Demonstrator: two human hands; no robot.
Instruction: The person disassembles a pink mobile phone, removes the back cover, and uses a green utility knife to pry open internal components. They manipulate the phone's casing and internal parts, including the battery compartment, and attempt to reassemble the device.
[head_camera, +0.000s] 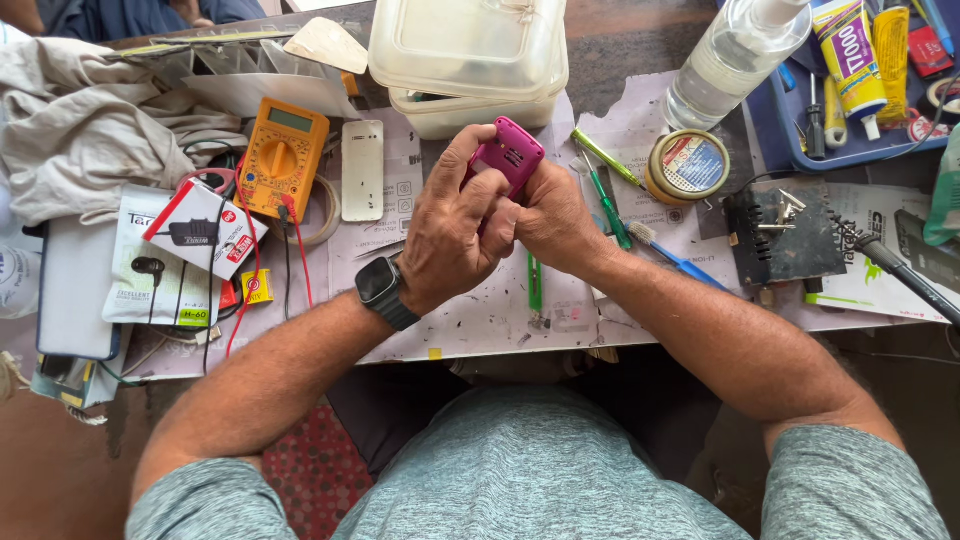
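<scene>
Pink phone (508, 155) sits clamped between both hands above the middle of the worktop (480, 320), its back facing up toward the camera. Left hand (452, 228), with a dark watch (385, 291) on its wrist, wraps over the lower half, its thumb and fingers pressed against the casing; right hand (553, 218) closes on the right edge from the other side, so both are shut on the phone and touching each other. To handle this well, the grip looks best kept on the edges while the thumbs work the back shell, with even pressure rather than a twist, since thin plastic could crack. Holding it over the paper-covered worktop seems wise, so any small part dropped lands where it shows. Just beside the right hand lie green screwdrivers (606, 190) and a blue brush (680, 262); a yellow multimeter (283, 158) rests well to the left, and a clear plastic box (468, 60) stands behind the phone.
</scene>
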